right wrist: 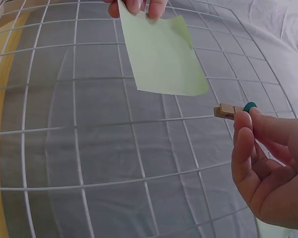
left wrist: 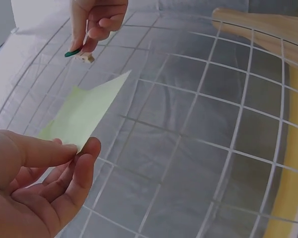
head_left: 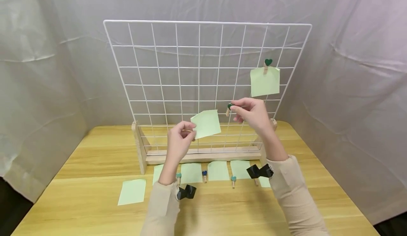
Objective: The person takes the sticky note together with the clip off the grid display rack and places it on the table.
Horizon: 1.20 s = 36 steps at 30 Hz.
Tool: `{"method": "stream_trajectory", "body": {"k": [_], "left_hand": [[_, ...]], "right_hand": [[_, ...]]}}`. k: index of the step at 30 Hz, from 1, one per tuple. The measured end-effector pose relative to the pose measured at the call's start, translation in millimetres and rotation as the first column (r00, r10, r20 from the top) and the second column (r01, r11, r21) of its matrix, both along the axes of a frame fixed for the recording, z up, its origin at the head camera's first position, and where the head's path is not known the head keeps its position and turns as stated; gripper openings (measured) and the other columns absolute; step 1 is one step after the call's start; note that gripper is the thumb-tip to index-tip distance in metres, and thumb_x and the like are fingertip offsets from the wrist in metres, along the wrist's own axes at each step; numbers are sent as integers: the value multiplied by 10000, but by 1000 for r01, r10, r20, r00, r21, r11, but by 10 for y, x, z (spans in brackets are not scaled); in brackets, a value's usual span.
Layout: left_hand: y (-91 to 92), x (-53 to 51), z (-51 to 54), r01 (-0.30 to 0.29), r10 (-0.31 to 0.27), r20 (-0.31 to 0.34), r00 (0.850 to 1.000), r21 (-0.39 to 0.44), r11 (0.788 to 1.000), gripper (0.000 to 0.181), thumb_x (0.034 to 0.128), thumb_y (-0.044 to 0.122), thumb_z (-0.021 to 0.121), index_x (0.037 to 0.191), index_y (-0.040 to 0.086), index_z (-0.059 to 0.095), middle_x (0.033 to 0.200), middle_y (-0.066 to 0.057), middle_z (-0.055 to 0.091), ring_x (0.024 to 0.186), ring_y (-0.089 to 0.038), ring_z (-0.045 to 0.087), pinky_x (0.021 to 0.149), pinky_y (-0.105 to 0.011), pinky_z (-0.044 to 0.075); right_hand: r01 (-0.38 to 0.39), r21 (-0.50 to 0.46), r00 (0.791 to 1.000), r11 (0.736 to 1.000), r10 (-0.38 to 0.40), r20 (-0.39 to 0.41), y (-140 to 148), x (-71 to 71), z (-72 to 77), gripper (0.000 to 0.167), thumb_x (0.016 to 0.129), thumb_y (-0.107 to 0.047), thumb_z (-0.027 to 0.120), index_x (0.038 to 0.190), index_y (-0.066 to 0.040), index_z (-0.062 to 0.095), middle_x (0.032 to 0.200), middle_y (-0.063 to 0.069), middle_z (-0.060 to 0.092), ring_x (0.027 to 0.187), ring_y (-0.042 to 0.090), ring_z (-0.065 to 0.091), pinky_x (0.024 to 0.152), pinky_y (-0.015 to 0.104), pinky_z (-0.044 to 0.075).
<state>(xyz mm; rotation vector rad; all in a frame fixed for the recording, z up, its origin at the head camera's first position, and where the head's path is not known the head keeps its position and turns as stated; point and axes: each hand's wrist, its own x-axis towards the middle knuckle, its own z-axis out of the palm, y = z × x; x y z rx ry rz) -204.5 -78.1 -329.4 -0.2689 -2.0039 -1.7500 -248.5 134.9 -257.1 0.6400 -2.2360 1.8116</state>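
My left hand (head_left: 180, 139) pinches a pale green sticky note (head_left: 207, 124) by its left edge, in front of the white wire grid (head_left: 187, 66). To its right, my right hand (head_left: 252, 114) holds a small wooden clothespin (right wrist: 227, 110) with a dark green heart by the heart end. The clothespin and the note are apart. In the left wrist view the note (left wrist: 89, 110) tilts up from thumb and fingertips. On the grid's upper right, another sticky note (head_left: 265, 84) hangs from a clothespin (head_left: 268, 63) with a green heart.
A wooden base (head_left: 203, 156) holds the grid upright on the wooden table (head_left: 95, 207). Several green notes (head_left: 218, 171) lie in a row before it, with heart clothespins (head_left: 233, 181) along their near side. One note (head_left: 132, 192) lies apart at left. Grey cloth (head_left: 63, 87) surrounds the table.
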Motion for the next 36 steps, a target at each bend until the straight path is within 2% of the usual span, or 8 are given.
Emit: {"method": "stream_trajectory", "body": {"k": [5,9,12,16,17,23,26,36], "left_hand": [[-41,39,-110,3,-3,52,999,-9,1000,81,784,-76,591,862,-72,613,788,-164,602,623,-273,596,562,-335,509],[-81,79,-209,5,-3,84,996,-22,1000,77,789,-63,594,862,-69,618,788,-154,603,615,-278,594,552,-299,508],[-98,154,-204,0,4,103,995,-40,999,78,784,-81,591,858,-91,612,790,-184,601,631,-321,588,552,-267,501],[-143,182,-280,-18,26,116,993,-72,997,70,779,-62,615,844,-84,628,765,-165,614,625,-256,568,543,-212,456],[-162,162,-337,-17,26,114,993,-75,997,67,779,-52,622,841,-75,635,754,-151,618,615,-223,559,529,-184,429],[-226,197,-487,9,2,130,992,-86,996,67,778,-59,622,842,-56,640,721,-108,605,582,-140,508,510,-194,409],[-261,225,-535,18,-1,166,986,-101,995,77,776,-59,626,849,-43,646,727,-95,602,580,-130,488,508,-192,398],[-371,303,-698,78,-36,283,958,-139,987,116,755,-94,624,860,-47,642,691,-71,594,575,-179,530,493,-209,421]], "right_hand": [[-13,9,1000,1000,13,22,31,10,-148,198,813,-9,623,952,130,606,678,3,631,496,124,557,475,240,485],[-11,20,998,1000,10,70,45,6,-296,189,809,-2,624,948,124,608,702,14,640,500,125,562,476,252,491],[-14,40,996,999,10,91,54,9,-407,180,809,-10,627,943,110,618,728,56,646,509,135,568,480,266,495],[-33,56,995,998,27,99,57,27,-529,173,814,-24,626,936,98,625,744,114,646,515,144,569,478,277,496],[-40,58,994,998,34,101,55,33,-558,168,815,-23,624,933,97,626,749,127,643,514,145,569,477,274,495],[-66,65,988,996,56,142,39,63,-745,183,817,-17,619,948,109,597,818,211,627,517,148,571,473,260,490],[-67,60,984,996,57,166,32,73,-835,186,812,-6,620,948,111,573,842,246,616,504,142,568,465,259,488],[-94,103,966,990,66,250,28,118,-1097,137,813,-6,615,906,88,578,819,195,624,507,153,563,460,258,485]]}}
